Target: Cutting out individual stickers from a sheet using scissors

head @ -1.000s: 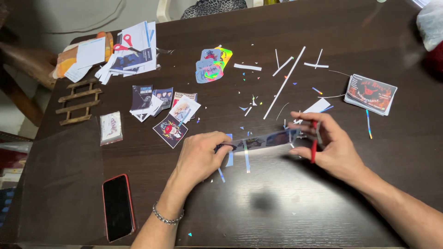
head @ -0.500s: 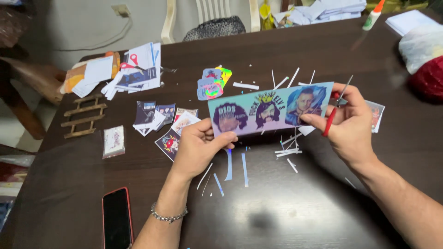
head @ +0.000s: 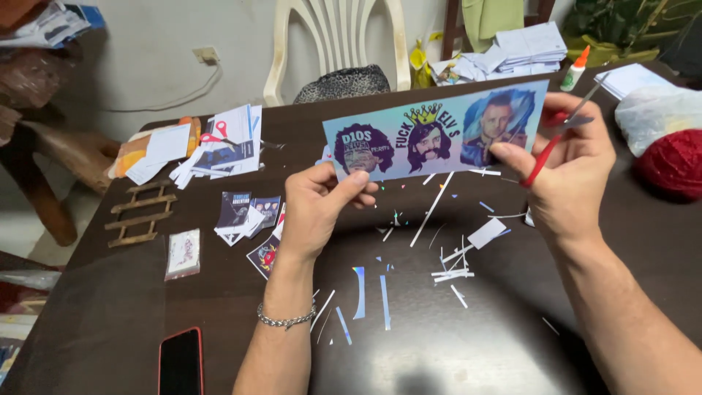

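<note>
Both hands hold up a long shiny sticker strip (head: 439,132) with three printed portraits, well above the dark wooden table (head: 110,307). My left hand (head: 318,201) pinches its lower left corner between thumb and fingers. My right hand (head: 574,164) grips the strip's right end and also holds red-handled scissors (head: 559,143), blades pointing up and right. Thin white and shiny paper offcuts (head: 446,271) lie scattered on the table under the strip.
Small sticker cards (head: 248,216) and a bagged card (head: 183,254) lie at left, with a paper pile and second scissors (head: 212,143) behind them. A phone (head: 179,362) lies near the front. Red yarn (head: 673,161), a glue bottle (head: 575,69), a white plastic chair (head: 336,44).
The strip was lifted off the table and raised toward the camera, turning to show its printed face. Both hands rose with it, and the view tilted upward.
</note>
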